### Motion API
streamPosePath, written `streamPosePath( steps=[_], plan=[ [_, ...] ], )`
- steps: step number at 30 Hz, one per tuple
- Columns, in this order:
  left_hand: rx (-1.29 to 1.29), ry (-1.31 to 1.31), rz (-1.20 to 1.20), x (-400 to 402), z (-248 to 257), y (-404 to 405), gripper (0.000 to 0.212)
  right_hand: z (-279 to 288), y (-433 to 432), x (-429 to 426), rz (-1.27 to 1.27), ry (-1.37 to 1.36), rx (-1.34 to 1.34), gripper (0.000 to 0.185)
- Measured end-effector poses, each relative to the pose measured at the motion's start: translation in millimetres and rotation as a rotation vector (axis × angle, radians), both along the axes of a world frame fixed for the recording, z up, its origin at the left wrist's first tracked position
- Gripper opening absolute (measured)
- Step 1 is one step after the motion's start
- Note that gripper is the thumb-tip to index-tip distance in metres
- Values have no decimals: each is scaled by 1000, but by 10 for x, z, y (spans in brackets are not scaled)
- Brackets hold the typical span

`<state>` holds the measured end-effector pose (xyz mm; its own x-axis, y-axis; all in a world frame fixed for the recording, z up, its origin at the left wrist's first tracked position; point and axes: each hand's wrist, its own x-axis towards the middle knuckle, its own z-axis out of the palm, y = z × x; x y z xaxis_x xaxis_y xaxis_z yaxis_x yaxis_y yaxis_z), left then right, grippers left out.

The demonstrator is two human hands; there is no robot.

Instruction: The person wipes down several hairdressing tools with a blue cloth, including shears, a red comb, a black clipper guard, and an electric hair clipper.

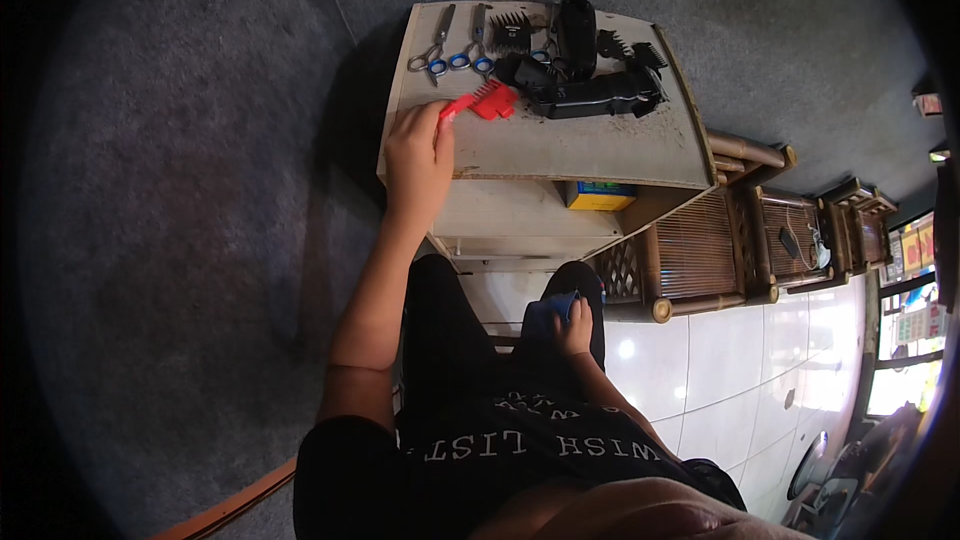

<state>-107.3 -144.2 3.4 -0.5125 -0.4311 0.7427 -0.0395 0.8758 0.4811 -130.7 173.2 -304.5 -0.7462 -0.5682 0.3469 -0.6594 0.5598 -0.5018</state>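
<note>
My left hand (418,146) is over the front left of a small wooden cabinet top (577,154), its fingers shut on a red clipper guard (456,107). Touching or just beside that piece is a second red comb-toothed guard (494,101). My right hand (576,328) rests on my right thigh, gripping a dark blue cloth (546,316). Right of the red guards lies a black hair clipper (596,96), with another black clipper (577,34) behind it. Two pairs of scissors with blue finger rings, scissors (437,45) and scissors (478,41), lie at the back left.
Several black guards, one a wide-toothed guard (511,33), lie around the clippers. Loose hair clippings dot the top. A yellow and blue box (600,196) sits on the shelf below. A bamboo bench (697,247) stands to the right; a grey wall (187,165) is at left.
</note>
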Motion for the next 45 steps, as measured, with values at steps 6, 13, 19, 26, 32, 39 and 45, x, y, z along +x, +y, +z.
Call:
streamPosePath(
  steps=[6, 13, 19, 26, 32, 39, 45],
  plan=[
    [805, 341, -280, 422, 246, 496, 16, -46, 87, -21, 21, 24, 11, 48],
    [1206, 138, -623, 715, 11, 1027, 50, -23, 45, -68, 67, -158, -11, 44],
    [1354, -89, -673, 848, -126, 1200, 33, 534, -136, 7, -60, -477, -489, 23],
    [1250, -138, -636, 858, -370, 1229, 24, 2382, -198, 54, 416, -179, -514, 30],
    [1678, 197, -755, 683, -318, 1391, 30, 2781, -416, 134, 595, -180, -301, 43],
    [1547, 251, -1000, 652, -385, 1485, 43, 2791, -502, 252, 416, -179, -184, 46],
    [1642, 330, -1168, 632, -340, 1423, 54, 3021, -509, 281, 557, 3, -137, 46]
  ],
)
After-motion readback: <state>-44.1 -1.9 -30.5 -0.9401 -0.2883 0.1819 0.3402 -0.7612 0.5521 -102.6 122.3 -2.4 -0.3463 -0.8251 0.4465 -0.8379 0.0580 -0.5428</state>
